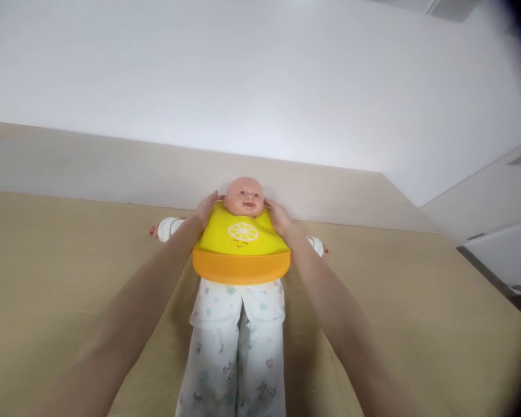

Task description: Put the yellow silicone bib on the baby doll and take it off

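Observation:
A baby doll (pixel 245 194) lies face up on the wooden surface, dressed in white printed clothes (pixel 260 347), with its arms spread to both sides. Over its chest lies a yellow bib (pixel 226 223) with a white citrus slice and an orange catch pocket at the bottom. My left hand (pixel 206 209) grips the bib's upper edge on the left side of the doll's neck. On the other side of the neck, my right hand (pixel 279 216) has hold of the bib's opposite upper edge. The fingertips of both hands are partly hidden near the neck.
The wooden table (pixel 69 260) extends to both sides of the doll. Behind its head runs a pale raised strip (pixel 113 168) against a white wall (pixel 200 87). A white cabinet or appliance (pixel 499 231) stands beyond the table's right edge.

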Demonstrator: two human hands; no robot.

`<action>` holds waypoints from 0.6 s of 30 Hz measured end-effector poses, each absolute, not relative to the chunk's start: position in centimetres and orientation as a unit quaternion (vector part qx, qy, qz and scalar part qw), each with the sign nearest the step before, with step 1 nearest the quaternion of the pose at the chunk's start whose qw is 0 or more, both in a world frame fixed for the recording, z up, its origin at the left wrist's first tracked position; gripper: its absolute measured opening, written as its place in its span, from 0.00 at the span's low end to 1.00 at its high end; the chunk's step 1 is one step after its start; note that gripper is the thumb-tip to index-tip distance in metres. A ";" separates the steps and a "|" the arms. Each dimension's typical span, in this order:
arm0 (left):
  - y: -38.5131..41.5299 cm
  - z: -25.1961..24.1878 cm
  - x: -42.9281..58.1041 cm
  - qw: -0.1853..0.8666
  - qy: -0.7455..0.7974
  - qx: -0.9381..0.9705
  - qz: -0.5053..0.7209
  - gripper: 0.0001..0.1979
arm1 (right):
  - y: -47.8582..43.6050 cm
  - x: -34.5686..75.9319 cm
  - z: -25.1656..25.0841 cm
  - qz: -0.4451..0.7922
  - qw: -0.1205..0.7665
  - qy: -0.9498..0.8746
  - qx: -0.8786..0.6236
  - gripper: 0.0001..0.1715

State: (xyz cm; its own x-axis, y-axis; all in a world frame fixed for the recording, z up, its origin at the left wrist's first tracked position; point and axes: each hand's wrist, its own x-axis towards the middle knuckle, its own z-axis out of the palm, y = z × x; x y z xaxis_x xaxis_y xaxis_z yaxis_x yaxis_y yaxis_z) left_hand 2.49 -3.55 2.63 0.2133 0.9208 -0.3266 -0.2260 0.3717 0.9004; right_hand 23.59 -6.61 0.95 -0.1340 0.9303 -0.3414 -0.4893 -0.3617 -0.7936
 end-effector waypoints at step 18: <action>-25.2 3.9 0.1 0.707 0.360 0.353 0.496 0.18 | -28.6 22.0 0.6 0.648 0.598 -0.327 -0.341 0.21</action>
State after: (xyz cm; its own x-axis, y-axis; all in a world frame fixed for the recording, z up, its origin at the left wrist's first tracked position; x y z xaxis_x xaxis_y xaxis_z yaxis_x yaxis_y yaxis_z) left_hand 0.11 -25.20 3.92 0.2477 0.9557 -0.1592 -0.4475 0.2586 0.8560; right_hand 22.00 -28.62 0.57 -0.0522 0.9973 -0.0507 -0.5516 -0.0712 -0.8311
